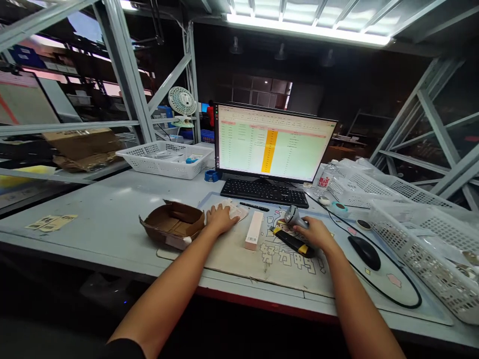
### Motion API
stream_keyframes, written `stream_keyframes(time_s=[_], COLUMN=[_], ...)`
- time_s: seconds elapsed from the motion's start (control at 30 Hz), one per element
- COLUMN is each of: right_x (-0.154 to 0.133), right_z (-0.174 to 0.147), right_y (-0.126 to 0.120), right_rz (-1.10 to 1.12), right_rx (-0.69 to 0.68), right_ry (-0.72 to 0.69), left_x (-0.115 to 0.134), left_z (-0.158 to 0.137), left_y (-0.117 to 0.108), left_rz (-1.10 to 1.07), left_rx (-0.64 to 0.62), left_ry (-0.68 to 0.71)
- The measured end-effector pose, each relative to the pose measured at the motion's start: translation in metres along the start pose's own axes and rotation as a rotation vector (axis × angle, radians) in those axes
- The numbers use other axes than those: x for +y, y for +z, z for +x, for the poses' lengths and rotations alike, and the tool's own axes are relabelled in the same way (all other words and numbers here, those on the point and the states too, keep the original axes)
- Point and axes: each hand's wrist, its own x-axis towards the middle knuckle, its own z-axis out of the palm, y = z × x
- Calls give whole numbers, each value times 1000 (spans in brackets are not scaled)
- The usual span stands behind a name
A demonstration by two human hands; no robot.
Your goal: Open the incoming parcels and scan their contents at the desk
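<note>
the left hand [220, 218] lay palm down, fingers spread flat, on a pale padded packet [236, 210] at the far edge of the desk mat [262, 259], gripping nothing. just to its left sat an open brown cardboard box [172, 224], empty flaps up, touching the mat's corner. the right hand [315, 233] was curled around the handle of a grey barcode scanner [292, 216], its head pointing toward the keyboard [264, 192]. directly under that hand a yellow-and-black utility knife [290, 241] lay on the mat, near but whether touched i could not tell. between the 2 hands a slim pinkish carton [254, 230] lay lengthwise on the mat, apart from both. a black pen [254, 206] rested just in front of the keyboard, and behind it the monitor [272, 143] showed a spreadsheet with 1 orange column. a black mouse [364, 252] sat to the right, near white mesh baskets [422, 234]; another white basket [164, 158] stood far left on the grey table [105, 209].
</note>
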Motion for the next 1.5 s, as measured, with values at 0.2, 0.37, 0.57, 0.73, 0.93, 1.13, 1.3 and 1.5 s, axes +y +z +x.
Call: stream_keyframes(time_s=[0.2, 0.37, 0.57, 0.73, 0.93, 1.13, 1.3, 1.5], right_x=[-3, -3, -1, 3, 6, -1, -15, -27], right_z=[-2, -2, 0, 2, -1, -10, -27, -35], right_y=[-2, -3, -1, -1, -9, -22, -34, -32], right_rz=[44, 79, 68, 37, 61, 151, 311, 376], right_rx=[1, 0, -7, 16, 145, 245, 180, 53], right_ry=[15, -5, -10, -26, -85, -57, -222, -356], left_x=[-10, -14, -10, -10, 14, 30, 31, 33], left_z=[8, 10, 11, 8, -12, -19, -21, -21], left_y=[1, 0, -10, -21, -25, -21, -17, -16], left_rz=[34, 44, -198, -410, -1173, -1437, -1374, -1457], left_rx=[-64, -196, 49, 200, 494, 289, 365, 308], left_ry=[-18, 68, -37, -39, 240, 233, 207, 172])
